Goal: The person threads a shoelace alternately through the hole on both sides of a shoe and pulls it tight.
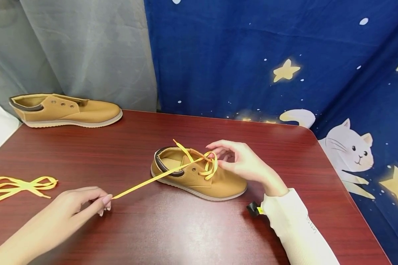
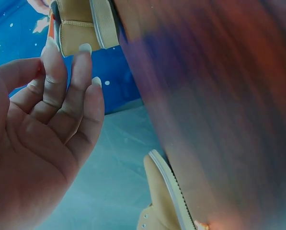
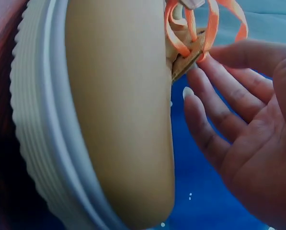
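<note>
A tan low shoe (image 1: 230, 182) with a dark collar rests upright on the table, toe to the right. Its yellow shoelace (image 1: 149, 181) runs through some eyelets, makes loose loops over the tongue and stretches taut to the left. My left hand (image 1: 83, 206) pinches that end between thumb and finger; the lace looks orange in the left wrist view. At the eyelet flap (image 3: 188, 60), my right hand (image 3: 248, 110) pinches the lace by the flap's edge with its fingertips, the other fingers loosely bent. Another lace end (image 1: 182, 147) sticks up over the shoe opening.
A second tan shoe (image 1: 69, 112), without a lace, stands at the table's back left. A bundled yellow shoelace (image 1: 21, 187) lies at the left. The dark red table (image 1: 192, 232) meets grey and blue star-patterned curtains (image 1: 225, 62). A small black object (image 1: 252, 209) is by the right cuff.
</note>
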### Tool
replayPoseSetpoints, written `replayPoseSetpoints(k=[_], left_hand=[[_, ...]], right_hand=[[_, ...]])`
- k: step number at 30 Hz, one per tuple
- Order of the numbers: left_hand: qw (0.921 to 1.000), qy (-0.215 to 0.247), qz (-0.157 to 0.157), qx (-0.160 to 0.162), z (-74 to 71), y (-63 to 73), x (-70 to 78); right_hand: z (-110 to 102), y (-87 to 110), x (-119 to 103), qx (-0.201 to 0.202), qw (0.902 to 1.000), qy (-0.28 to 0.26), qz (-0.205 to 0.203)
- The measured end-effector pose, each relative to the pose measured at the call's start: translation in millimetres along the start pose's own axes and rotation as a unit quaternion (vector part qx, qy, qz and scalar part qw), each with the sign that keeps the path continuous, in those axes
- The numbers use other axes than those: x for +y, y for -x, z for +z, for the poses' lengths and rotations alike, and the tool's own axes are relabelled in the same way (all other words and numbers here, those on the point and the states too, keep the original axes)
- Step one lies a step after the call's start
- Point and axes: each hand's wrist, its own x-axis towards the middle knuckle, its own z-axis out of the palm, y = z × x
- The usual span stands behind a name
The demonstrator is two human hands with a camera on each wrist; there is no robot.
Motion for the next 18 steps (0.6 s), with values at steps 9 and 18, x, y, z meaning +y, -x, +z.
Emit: replayPoseSetpoints(k=[9, 18], left_hand=[[0.9999, 0.001, 0.004, 0.014, -1.7, 13.7, -7.8], [0.9989, -0.004, 0.027, 0.038, -4.1, 28.7, -23.4]], right_hand=[[5.2, -2.3, 1.3, 0.037, 0.9954, 0.088, -0.002], [5.6, -2.5, 0.9, 0.062, 0.9938, 0.086, 0.032]])
